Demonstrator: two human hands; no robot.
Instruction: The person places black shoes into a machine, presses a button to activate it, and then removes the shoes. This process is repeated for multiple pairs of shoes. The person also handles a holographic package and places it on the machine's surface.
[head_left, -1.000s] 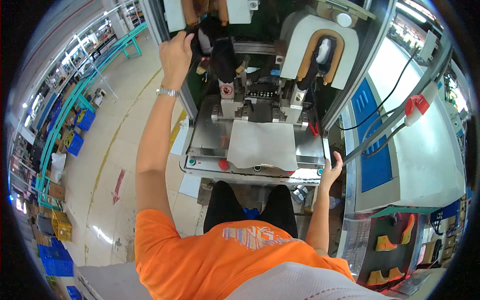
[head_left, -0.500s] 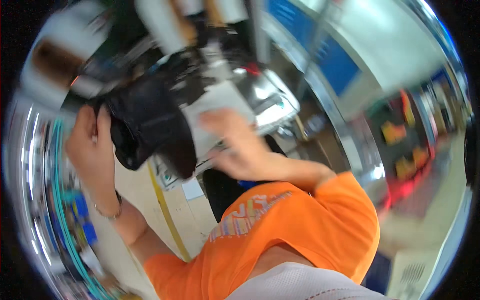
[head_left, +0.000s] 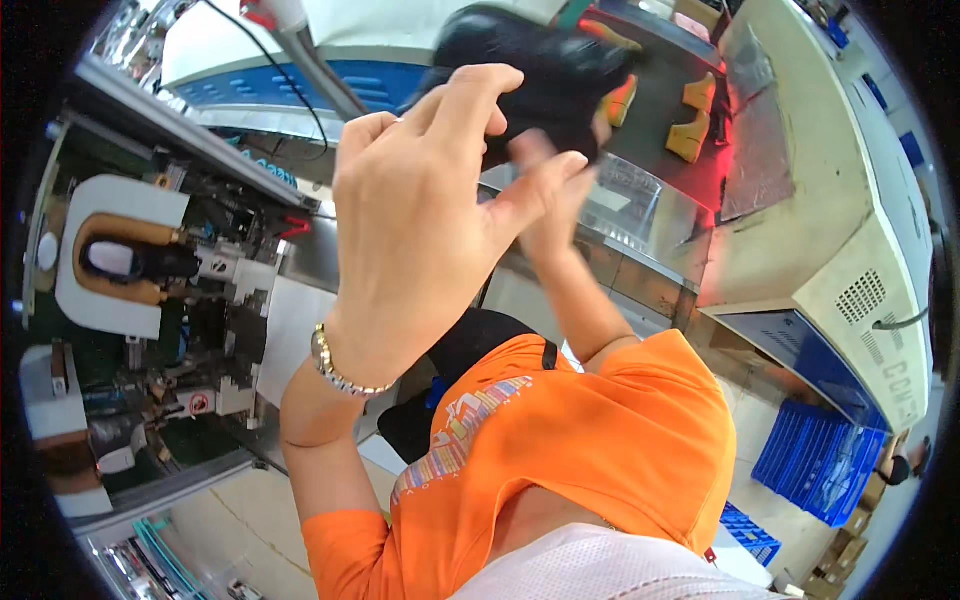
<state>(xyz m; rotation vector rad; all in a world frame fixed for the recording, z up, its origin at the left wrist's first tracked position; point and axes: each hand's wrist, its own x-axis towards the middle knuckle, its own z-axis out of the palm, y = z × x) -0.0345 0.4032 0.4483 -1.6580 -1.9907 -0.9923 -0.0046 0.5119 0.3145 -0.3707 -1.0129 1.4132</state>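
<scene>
A black, glossy boot, smeared by motion, is held up at the top middle. My right hand grips its lower right edge, thumb on the near side; this hand is blurred. My left hand, with a metal watch or bracelet on its wrist, is in front of the boot's left part. Its thumb and fingers are spread apart in a curve, and whether they touch the boot is hard to tell.
On the left stands a machine with a tan U-shaped pad. Beyond the boot, yellow-orange wedge-shaped pieces lie on a dark, red-lit conveyor by a beige cabinet. Blue crates are stacked at right.
My view has swung right, from the machine toward the conveyor. The boot has gone from my left hand to my right hand, and the left hand has opened.
</scene>
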